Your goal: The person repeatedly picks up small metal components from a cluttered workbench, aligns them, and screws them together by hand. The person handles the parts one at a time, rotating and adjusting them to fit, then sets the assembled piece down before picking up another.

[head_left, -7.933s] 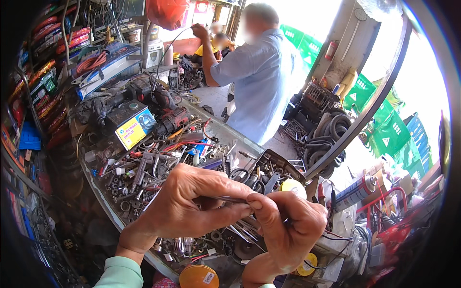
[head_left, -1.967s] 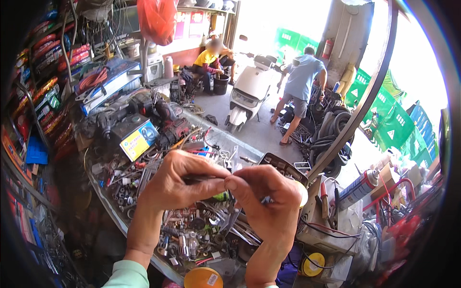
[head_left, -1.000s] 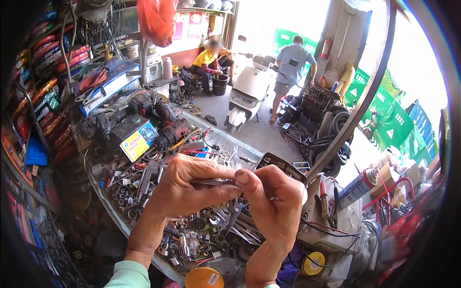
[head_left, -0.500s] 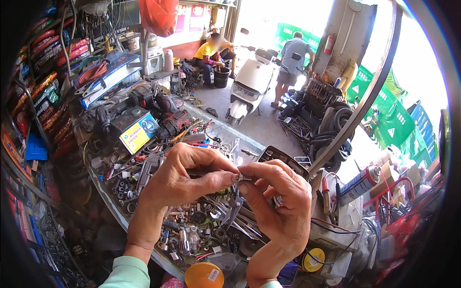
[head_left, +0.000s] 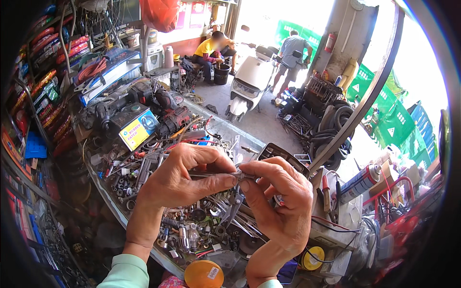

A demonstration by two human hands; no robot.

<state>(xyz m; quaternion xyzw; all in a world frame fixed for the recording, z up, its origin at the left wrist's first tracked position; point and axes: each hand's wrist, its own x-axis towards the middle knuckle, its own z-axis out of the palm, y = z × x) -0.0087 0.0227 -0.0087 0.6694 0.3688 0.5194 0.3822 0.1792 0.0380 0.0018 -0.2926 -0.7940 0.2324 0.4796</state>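
Observation:
Over a workbench crowded with parts, my left hand (head_left: 185, 176) and my right hand (head_left: 281, 201) meet, thumb and forefinger closed in a pinch on each side. Between the fingertips is a small silvery metal part (head_left: 238, 174); its exact kind is mostly hidden by the fingers. A thin rod-like piece (head_left: 204, 173) seems to run along under my left fingers. Below the pinch lie pliers-like metal tools (head_left: 234, 206), long thin rods, sockets (head_left: 184, 239), washers and nuts in a loose heap.
A box with a yellow and blue label (head_left: 139, 128) stands at the bench's left, beside power tools (head_left: 174, 122). A round yellow lid (head_left: 204, 274) is at the near edge. Right are a spray can (head_left: 357, 183) and cables. Beyond stand a white scooter (head_left: 252, 79) and two people.
My hands keep the same pinch, with only slight shifts of the fingers. In the background, the person in blue has bent forward and the seated person's head has dipped slightly.

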